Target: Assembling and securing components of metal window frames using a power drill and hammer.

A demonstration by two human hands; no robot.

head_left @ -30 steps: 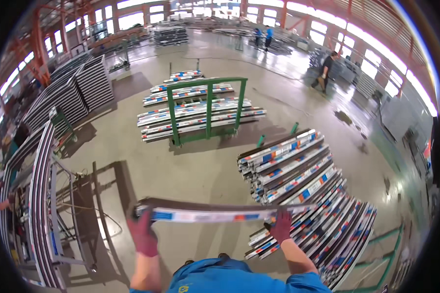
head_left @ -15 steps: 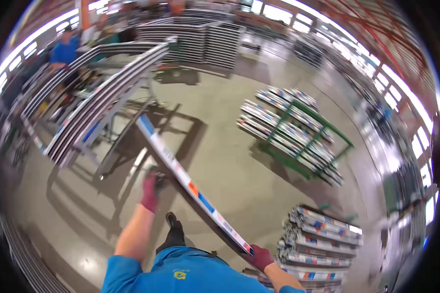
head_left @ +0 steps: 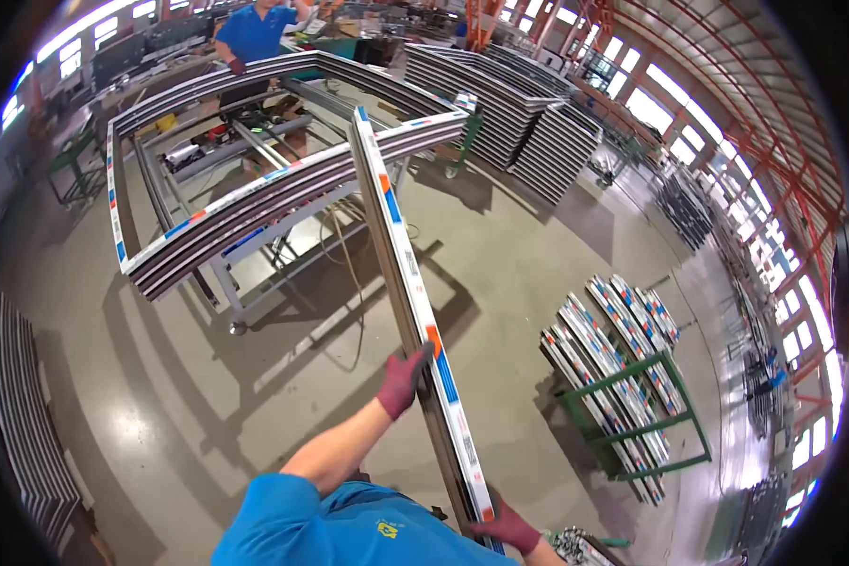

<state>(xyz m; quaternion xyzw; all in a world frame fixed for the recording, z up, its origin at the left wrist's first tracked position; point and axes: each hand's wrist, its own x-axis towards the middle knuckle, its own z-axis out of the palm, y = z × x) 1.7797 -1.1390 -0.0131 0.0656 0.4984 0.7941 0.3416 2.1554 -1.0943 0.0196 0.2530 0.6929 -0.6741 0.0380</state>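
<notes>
A long metal profile (head_left: 411, 269) with white, blue and orange film runs away from me. My left hand (head_left: 404, 382), in a dark red glove, is closed round it partway along, fingers at its left side. Near the close end my right hand (head_left: 506, 526), gloved alike, grips the profile; part of that hand is hidden. The far end of the profile overlaps, in view, the near right side of a large rectangular frame assembly (head_left: 245, 200), made of several layered profiles. That assembly lies on a metal workbench (head_left: 228, 285); whether the profile touches it I cannot tell.
Across the bench stands a person in a blue shirt (head_left: 253, 36). Stacked frames (head_left: 481, 94) rise behind the bench. To the right, a green rack (head_left: 690, 415) carries film-covered profiles (head_left: 594, 363). More stacked metal pieces (head_left: 24, 424) are at the left edge. A cable (head_left: 360, 311) trails on the floor.
My left hand, off the profile earlier, now grips it. The view has turned left toward the bench. The profile's far end now overlaps the frame assembly; my right hand still holds the near end.
</notes>
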